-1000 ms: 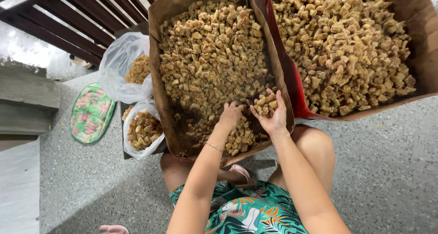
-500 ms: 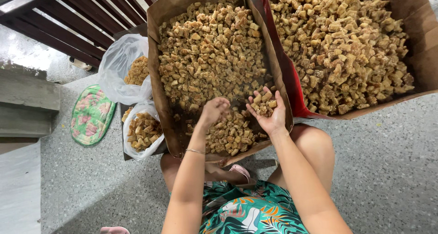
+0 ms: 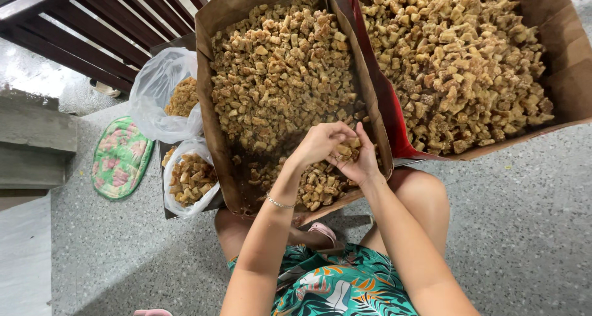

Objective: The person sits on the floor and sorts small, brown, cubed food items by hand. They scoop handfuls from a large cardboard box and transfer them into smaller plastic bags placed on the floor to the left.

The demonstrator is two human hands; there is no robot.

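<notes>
1. Cardboard tray (image 3: 213,115), the nearer of two, lies before the seated person and is heaped with tan fried pieces (image 3: 280,75); a dark bare patch shows at its near end, where the heap is thinned
2. Right hand (image 3: 361,159) is cupped palm up over that near end and carries a small pile of the pieces
3. Left hand (image 3: 320,142) is curled narrow, fingertips pinched down at the pile in the right palm; whether it grips a piece cannot be told
4. Judged from the layout: two plastic bags (image 3: 161,100) beside the tray already hold some pieces, the lower one (image 3: 188,180) standing open; by far the greater part of the tray is unhandled
5. Second tray (image 3: 558,63), with a red lining along its edge, is full and looks untouched
6. Patterned pad (image 3: 120,157) lies on the speckled floor (image 3: 524,229), well apart from the hands
7. Not verifiable: both trays are cut off at the top of the view, the left fingertips hide part of the palm, and the depth of the bags cannot be made out
</notes>
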